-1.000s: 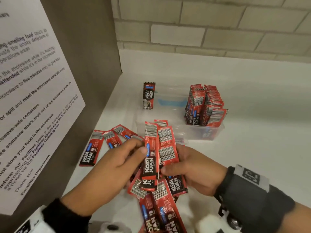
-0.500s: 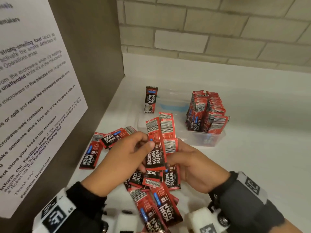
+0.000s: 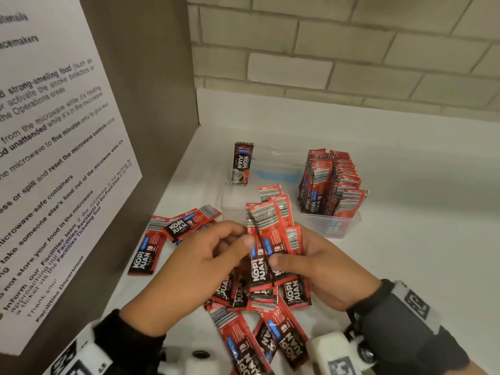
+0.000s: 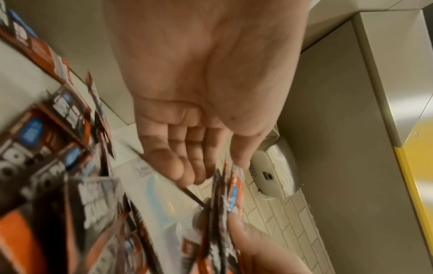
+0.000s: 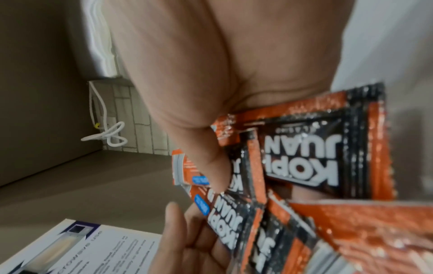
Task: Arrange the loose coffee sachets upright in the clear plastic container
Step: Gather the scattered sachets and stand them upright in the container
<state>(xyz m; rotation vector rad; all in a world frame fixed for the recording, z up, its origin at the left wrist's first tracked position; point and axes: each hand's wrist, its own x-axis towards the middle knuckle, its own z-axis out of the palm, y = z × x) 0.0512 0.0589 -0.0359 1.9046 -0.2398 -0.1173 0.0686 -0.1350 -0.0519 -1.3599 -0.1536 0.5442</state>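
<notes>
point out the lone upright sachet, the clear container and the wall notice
upright sachet (image 3: 241, 165), head view, middle of its front
clear container (image 3: 341, 224), head view, near right wall
wall notice (image 3: 54, 163), head view, middle of the printed sheet

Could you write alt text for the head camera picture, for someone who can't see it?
Two hands, left and right, hold a fan of red coffee sachets above loose ones on a white counter. Behind, a clear plastic container holds upright sachets.
</notes>
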